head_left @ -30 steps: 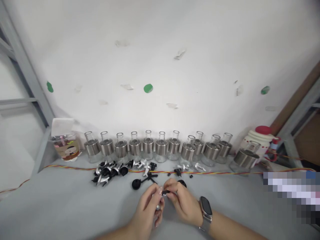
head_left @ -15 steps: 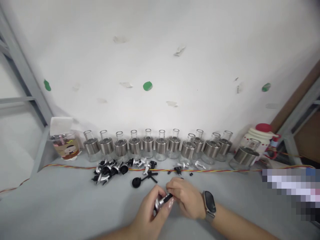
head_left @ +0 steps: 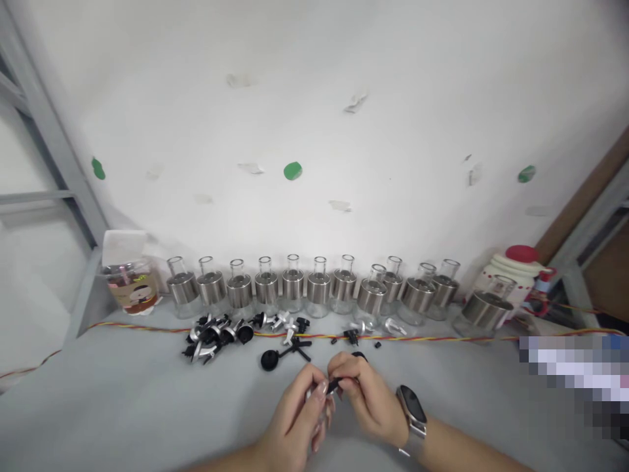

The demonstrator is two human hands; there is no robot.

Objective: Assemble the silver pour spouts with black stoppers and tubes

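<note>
In the head view my left hand (head_left: 295,414) is closed around a silver-and-black bottle pour spout (head_left: 334,385). Its silver body is mostly hidden behind my fingers. My right hand (head_left: 366,396), with a dark watch on the wrist, pinches the spout's black end. Both hands meet low over the grey table, near the middle. Beyond them lies a round black stopper piece (head_left: 270,360) with thin black arms beside it. A pile of black and silver spout parts (head_left: 209,337) rests further left. Behind my right hand a black part (head_left: 360,355) shows only partly.
Several glass bottles with steel sleeves (head_left: 318,286) stand along the wall. A red-yellow twisted wire (head_left: 427,339) runs across the table before them. A labelled jar (head_left: 132,288) is at the left; a white jug with a red lid (head_left: 514,265) at the right. Small parts (head_left: 351,337) lie near the wire.
My left hand has turned, so its fingers now cover the spout's silver body. My right fingers still pinch the black end. The view has shifted slightly.
</note>
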